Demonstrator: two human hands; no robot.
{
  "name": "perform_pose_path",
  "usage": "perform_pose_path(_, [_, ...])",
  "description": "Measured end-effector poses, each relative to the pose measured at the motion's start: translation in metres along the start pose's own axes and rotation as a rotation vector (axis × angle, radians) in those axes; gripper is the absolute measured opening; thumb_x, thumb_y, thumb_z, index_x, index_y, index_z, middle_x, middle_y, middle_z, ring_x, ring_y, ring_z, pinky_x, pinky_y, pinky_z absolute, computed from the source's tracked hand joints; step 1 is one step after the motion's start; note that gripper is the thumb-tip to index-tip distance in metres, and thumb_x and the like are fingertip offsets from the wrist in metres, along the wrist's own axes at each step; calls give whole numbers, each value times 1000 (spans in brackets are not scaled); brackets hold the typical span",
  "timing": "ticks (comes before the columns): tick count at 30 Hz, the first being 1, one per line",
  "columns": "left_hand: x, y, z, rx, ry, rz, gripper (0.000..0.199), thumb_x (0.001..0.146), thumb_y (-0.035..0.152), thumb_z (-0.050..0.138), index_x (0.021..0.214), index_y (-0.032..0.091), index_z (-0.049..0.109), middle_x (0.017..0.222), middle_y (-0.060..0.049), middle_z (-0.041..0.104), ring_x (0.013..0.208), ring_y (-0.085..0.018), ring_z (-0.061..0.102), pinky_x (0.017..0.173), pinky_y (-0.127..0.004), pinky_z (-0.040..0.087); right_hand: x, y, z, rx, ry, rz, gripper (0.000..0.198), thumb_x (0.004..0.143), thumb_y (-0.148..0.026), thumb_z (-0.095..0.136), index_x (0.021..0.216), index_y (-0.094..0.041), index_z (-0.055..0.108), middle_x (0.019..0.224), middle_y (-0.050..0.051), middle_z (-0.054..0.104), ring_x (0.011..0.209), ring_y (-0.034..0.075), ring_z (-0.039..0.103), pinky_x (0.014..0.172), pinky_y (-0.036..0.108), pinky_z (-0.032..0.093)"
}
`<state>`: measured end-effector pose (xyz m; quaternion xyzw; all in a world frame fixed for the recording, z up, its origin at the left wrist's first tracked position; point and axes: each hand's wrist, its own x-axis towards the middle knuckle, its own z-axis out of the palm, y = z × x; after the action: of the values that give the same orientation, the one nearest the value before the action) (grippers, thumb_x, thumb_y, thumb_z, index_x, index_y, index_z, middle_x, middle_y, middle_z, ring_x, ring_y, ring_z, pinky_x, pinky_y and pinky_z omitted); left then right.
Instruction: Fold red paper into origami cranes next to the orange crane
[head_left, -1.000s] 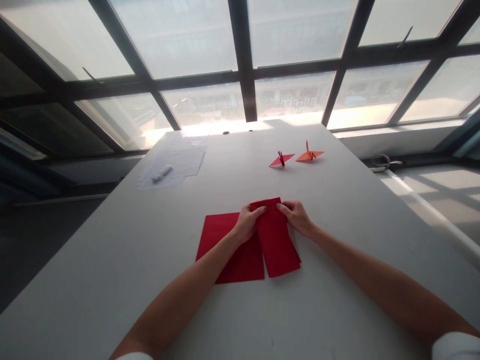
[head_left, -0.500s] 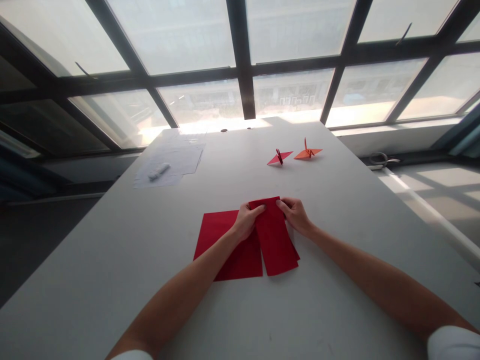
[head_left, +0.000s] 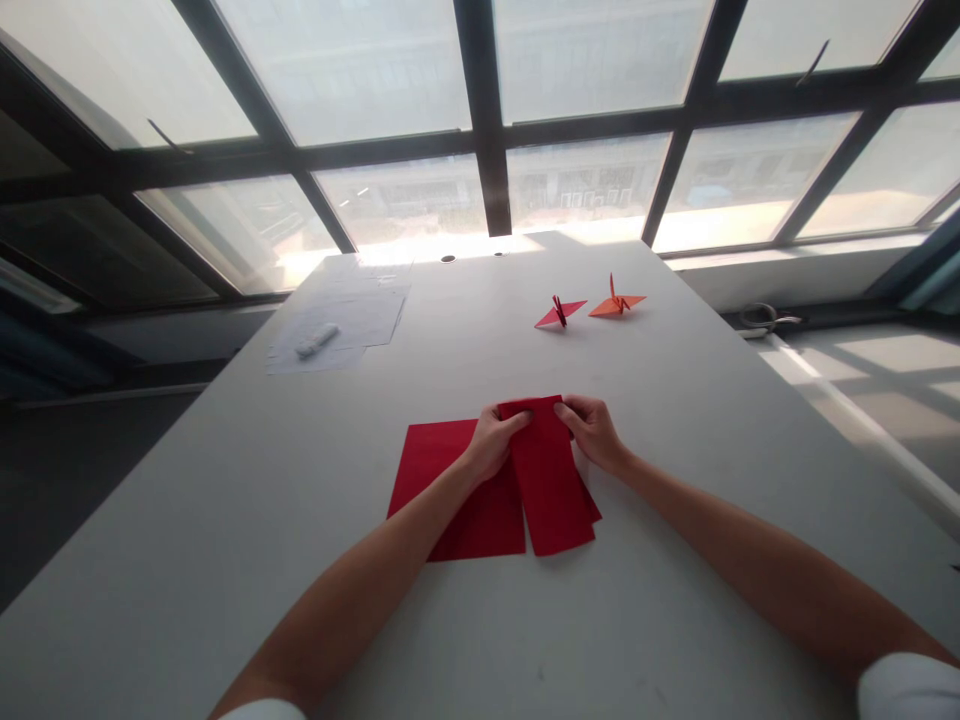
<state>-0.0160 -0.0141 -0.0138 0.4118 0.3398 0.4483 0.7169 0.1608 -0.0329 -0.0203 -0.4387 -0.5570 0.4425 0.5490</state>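
A folded sheet of red paper (head_left: 551, 480) is held between my two hands, its layers slightly out of line at the lower right. My left hand (head_left: 495, 437) pinches its upper left corner, thumb on top. At the upper right corner, my right hand (head_left: 592, 430) grips it the same way, with the other fingers behind the sheet. Flat on the table under my left wrist lies a square of red paper (head_left: 442, 465), partly covered by my left hand and forearm.
Two folded paper cranes, one red (head_left: 560, 313) and one orange (head_left: 617, 303), stand farther back on the white table (head_left: 315, 470). Printed sheets (head_left: 352, 310) lie at the back left, with a small whitish roll (head_left: 318, 342) on top. Windows rise behind the table.
Both hands keep their grip on the folded red paper, which has shifted only very slightly. The cranes and the flat red square stay where they were.
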Motion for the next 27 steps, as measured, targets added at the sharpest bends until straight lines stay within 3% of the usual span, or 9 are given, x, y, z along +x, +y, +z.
perform_pose_path(17, [0,0,1,-13,15,-7,39,68,31,84,97,8,73,83,-13,75,68,-23,70,72,-36,56,0,-4,0,-59,1,-17,36,90,-45,54,66,-17,55,60,-3,45,56,11,39,50,22,32])
perform_pose_path(22, [1,11,1,-17,-19,-42,35,74,35,80,96,9,74,84,-13,74,69,-20,69,70,-32,55,3,-5,-3,-74,54,-29,38,89,-48,54,67,-17,56,61,-2,45,56,11,39,50,22,33])
perform_pose_path(27, [7,26,-1,19,34,48,33,79,40,76,93,10,75,88,-11,73,74,-16,67,70,-25,52,7,-9,-6,-83,116,-47,39,89,-50,54,68,-16,58,61,-1,46,56,11,39,49,23,32])
